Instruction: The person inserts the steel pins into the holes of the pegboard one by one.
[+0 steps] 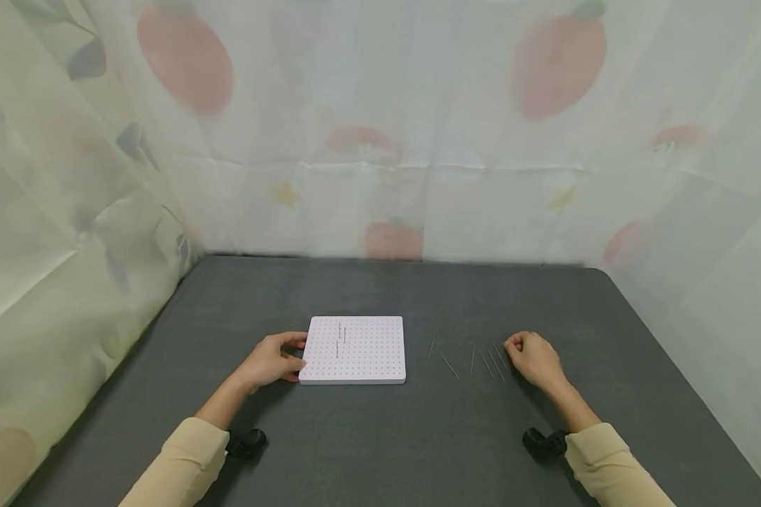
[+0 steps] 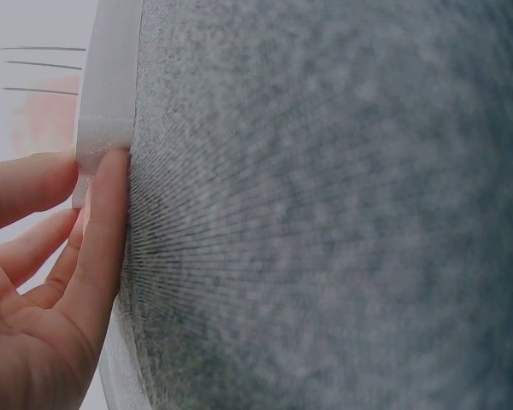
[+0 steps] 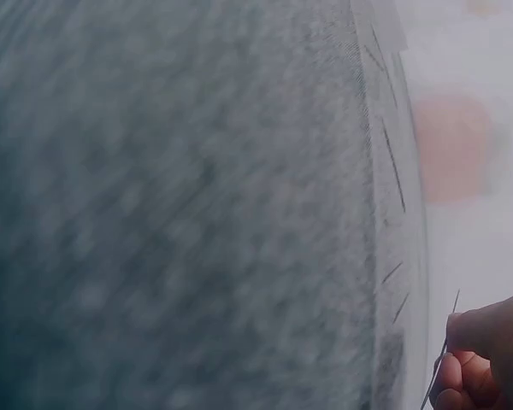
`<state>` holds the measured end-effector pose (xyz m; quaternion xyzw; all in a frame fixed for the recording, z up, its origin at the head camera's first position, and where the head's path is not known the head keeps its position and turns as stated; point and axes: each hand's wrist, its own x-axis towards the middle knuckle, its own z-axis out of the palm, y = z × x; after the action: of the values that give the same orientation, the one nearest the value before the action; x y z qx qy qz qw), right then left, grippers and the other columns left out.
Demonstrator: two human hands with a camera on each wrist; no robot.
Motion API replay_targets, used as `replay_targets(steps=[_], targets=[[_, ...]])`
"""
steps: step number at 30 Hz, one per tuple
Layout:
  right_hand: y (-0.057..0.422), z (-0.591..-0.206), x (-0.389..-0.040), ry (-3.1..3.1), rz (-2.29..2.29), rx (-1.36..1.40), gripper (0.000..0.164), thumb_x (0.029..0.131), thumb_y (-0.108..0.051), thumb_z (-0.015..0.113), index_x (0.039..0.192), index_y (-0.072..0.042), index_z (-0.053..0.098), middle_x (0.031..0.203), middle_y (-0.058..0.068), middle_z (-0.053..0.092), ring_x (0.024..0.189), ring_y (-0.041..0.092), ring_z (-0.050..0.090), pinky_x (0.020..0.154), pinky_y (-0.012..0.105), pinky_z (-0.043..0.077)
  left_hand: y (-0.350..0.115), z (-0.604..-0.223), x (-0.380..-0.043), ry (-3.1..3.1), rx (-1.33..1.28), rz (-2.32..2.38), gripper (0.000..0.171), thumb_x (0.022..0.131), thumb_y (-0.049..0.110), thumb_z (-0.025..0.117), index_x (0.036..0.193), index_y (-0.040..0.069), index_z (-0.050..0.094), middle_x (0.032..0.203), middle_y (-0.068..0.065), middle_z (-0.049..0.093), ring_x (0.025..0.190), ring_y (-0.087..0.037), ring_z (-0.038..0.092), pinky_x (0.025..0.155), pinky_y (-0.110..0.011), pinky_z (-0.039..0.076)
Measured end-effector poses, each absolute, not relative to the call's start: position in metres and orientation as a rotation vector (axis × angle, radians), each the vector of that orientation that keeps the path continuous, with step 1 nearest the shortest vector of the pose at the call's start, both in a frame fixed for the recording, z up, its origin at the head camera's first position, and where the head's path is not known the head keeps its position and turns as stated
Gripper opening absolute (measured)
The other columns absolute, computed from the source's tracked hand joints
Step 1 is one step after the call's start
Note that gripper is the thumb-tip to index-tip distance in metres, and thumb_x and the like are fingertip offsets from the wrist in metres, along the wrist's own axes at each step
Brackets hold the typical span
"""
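Note:
A white board with a grid of small holes (image 1: 374, 352) lies on the table, and several thin dark pins (image 1: 345, 334) stand upright in its left half. My left hand (image 1: 271, 362) holds the board's left edge; in the left wrist view its fingers (image 2: 109, 222) are against the board's corner (image 2: 107, 128). To the right of the board, my right hand (image 1: 535, 359) pinches a thin metal pin (image 3: 445, 348) between thumb and fingertips. Several similar loose pins (image 1: 449, 365) lie on the table between the board and that hand.
The dark grey table (image 1: 380, 443) has its far edge against a hanging curtain (image 1: 469, 211) with a fruit print. Another curtain (image 1: 51, 232) hangs along the left side. Black wrist devices (image 1: 247, 443) are worn near both sleeve cuffs.

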<state>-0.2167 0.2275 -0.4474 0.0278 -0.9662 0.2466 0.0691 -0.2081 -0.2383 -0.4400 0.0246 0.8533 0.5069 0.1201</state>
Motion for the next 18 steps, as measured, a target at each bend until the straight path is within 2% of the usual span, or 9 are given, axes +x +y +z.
replay_targets(steps=[8,18], targets=[[0.217,-0.442,-0.222,-2.889,0.826,0.130,0.020,0.091,-0.014,0.054,0.093,0.004,0.062,0.075,0.009,0.057,0.059,0.015,0.047,0.051,0.027,0.037,-0.238,-0.441,-0.208,2.494,0.061,1.477,0.057,0.079,-0.003,0.064,0.133,0.000,0.045,0.121,-0.020,0.049,0.080,-0.019,0.062,0.061,-0.034,0.057],[0.202,-0.442,-0.228,-2.865,0.901,0.196,0.022,0.094,-0.015,0.049,0.100,0.005,0.057,0.079,0.010,0.058,0.056,0.014,0.045,0.049,0.027,0.037,-0.238,-0.442,-0.210,2.497,0.046,1.480,0.057,0.079,-0.003,0.065,0.133,0.001,0.045,0.121,-0.019,0.050,0.079,-0.018,0.062,0.061,-0.034,0.057]])
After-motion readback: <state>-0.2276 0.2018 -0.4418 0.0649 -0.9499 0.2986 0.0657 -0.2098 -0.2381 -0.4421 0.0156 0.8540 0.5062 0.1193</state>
